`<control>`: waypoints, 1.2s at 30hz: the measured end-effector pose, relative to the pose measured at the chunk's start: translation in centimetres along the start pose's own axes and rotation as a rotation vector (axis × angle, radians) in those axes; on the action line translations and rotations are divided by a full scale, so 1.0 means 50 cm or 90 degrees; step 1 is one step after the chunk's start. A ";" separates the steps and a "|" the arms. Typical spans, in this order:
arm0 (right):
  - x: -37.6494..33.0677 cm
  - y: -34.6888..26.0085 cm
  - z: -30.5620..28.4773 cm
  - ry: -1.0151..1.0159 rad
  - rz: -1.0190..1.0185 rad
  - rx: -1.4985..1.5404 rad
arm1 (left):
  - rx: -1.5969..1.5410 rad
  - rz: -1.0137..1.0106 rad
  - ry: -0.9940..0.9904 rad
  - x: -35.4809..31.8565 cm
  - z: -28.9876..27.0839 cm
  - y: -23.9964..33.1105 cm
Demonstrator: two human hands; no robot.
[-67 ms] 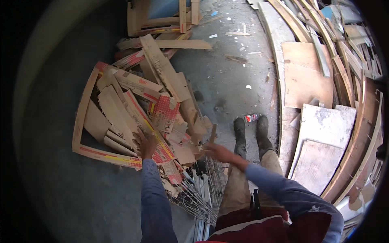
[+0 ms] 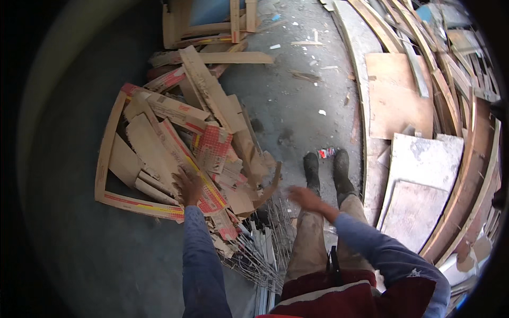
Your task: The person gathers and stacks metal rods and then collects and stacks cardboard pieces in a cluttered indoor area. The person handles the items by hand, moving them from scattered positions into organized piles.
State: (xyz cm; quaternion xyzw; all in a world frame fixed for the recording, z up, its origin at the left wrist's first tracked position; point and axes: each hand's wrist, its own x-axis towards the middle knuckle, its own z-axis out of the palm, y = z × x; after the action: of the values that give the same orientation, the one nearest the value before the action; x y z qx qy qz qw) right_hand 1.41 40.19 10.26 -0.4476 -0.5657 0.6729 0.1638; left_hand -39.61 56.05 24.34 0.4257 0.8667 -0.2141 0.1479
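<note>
My left hand [image 2: 189,188] lies with its fingers spread on flattened cardboard pieces [image 2: 146,139] heaped inside a bent cardboard tray [image 2: 102,159]. Beside its fingers runs a red and yellow printed cardboard strip [image 2: 192,165]. My right hand [image 2: 306,199] hovers above my trouser leg, slightly blurred, its fingers stretched toward the heap and nothing visible in them. Between that hand and the heap, a torn curved cardboard strip [image 2: 271,188] sticks out, apart from the fingers. Red-dotted cardboard scraps [image 2: 214,148] lie on the heap's right side.
Thin metal rods [image 2: 265,254] and wire lie below the cardboard, near my legs. On the right are wooden boards [image 2: 400,100], pale panels [image 2: 424,159] and long planks [image 2: 472,175]. Another cardboard frame [image 2: 204,38] stands at the far left. Paper bits litter the floor [image 2: 297,106].
My right hand has moved right, away from the torn cardboard at the heap's edge, and the curved strip there shows more fully. My left hand stays on the cardboard.
</note>
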 end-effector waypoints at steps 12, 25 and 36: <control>-1.008 0.455 -0.224 0.336 0.695 -0.433 | -0.101 0.262 0.035 0.007 -0.049 -0.055; -0.710 0.251 0.060 0.598 0.435 0.018 | -0.138 0.515 -0.069 -0.236 -0.056 0.214; -0.756 0.198 -0.047 0.753 0.450 0.520 | 0.090 0.809 -0.617 -0.645 -0.016 0.265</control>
State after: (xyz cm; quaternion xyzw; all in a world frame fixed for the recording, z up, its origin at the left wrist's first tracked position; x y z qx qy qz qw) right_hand 26.70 11.12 17.13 -0.7877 0.0810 0.4901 0.3643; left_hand -9.88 41.92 35.92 0.7055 0.2823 -0.3042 0.5745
